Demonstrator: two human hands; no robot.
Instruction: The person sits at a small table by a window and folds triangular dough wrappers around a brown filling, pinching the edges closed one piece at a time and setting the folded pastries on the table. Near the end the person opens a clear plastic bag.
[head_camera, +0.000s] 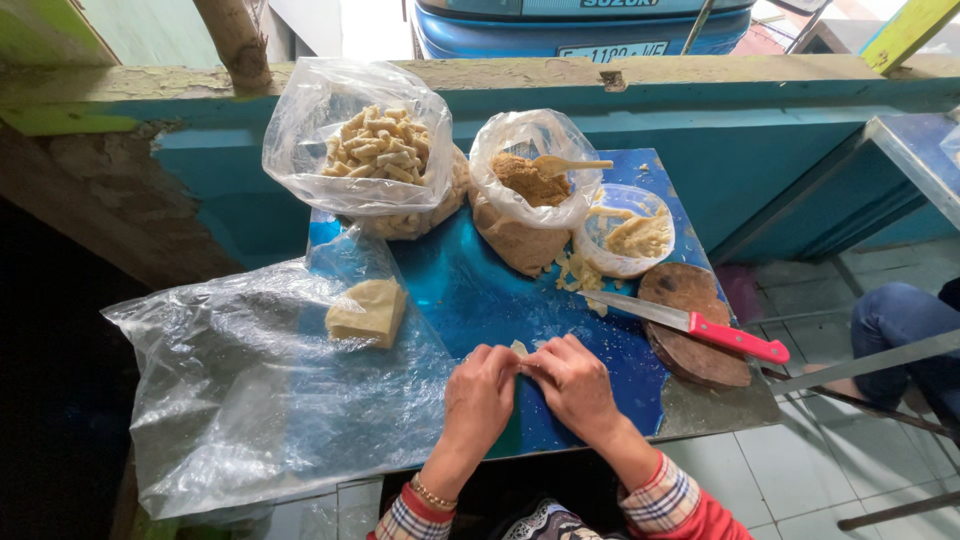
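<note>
On the blue table (470, 290) we should keep our left hand (480, 395) and right hand (573, 385) pinched together on the wrapper (519, 349), rolling evenly, filling (528, 180) at 12 o'clock.

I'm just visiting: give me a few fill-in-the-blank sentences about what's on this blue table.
1. The knife has a ____ handle.
2. Both hands, left hand and right hand, pinch a small pale ____ between them.
3. A wooden ____ stands in the bag of brown filling.
4. The knife's handle rests on a round wooden ____.

Missing words: red; wrapper; spoon; board
</note>
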